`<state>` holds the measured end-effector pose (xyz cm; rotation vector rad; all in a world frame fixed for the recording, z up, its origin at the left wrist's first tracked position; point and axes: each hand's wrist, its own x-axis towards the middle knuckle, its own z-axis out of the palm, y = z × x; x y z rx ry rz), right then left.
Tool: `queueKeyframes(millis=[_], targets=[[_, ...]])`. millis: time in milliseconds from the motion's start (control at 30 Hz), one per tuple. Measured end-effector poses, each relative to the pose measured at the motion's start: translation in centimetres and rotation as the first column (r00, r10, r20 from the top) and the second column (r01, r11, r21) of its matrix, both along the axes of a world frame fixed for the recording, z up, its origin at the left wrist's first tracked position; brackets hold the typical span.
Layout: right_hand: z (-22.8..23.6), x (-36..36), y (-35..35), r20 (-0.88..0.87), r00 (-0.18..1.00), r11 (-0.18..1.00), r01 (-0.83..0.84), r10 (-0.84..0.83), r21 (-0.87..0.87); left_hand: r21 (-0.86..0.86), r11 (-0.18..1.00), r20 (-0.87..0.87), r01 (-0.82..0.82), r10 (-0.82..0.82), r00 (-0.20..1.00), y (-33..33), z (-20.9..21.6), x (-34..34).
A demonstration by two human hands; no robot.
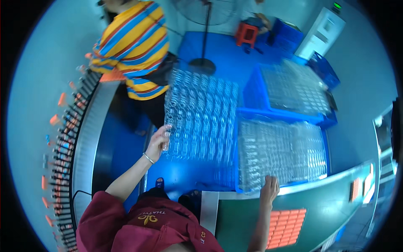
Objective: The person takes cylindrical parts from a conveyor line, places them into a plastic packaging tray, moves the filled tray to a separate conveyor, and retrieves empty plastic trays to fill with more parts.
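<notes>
My left hand [158, 143] is closed on the edge of a clear plastic blister tray [201, 113] with rows of moulded pockets. The tray hangs over the blue floor, left of the crates, slightly blurred. My right hand [270, 188] is at the front rim of a blue crate [282, 112], its fingers curled together; whether anything is pinched in them I cannot make out. Beside that hand, more clear blister trays [277, 153] fill the crate in a stack. Under my right forearm, a block of orange pieces [286, 229] lies in rows on the green worktop [239, 218].
A line of dark tubes with orange parts [63, 168] runs along a conveyor at the left. A person in a striped shirt [134, 46] works there. Behind stand a fan [203, 65], a red stool [247, 34] with a seated person, and another crate with trays [294, 88].
</notes>
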<state>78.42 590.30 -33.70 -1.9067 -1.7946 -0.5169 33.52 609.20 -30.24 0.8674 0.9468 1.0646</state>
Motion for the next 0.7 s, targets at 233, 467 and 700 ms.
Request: queueKeyframes(millis=[233,467,700], targets=[[-3.1,-6.1,3.3,-0.262,0.963,0.998,0.059,-0.055,0.008,-0.010,0.992,-0.171,0.128,-0.128,0.977,-2.1,-2.8,-13.3],[3.5,-24.5,17.8,-0.422,0.815,0.908,-0.415,0.396,0.050,0.058,0.966,-0.204,0.253,-0.236,0.950,-1.5,-2.9,-25.5],[3.5,-39.4,29.6,-0.692,0.491,0.635,-0.770,0.530,-0.060,0.118,0.974,-0.198,0.196,-0.170,0.965,-2.2,1.5,-38.0]])
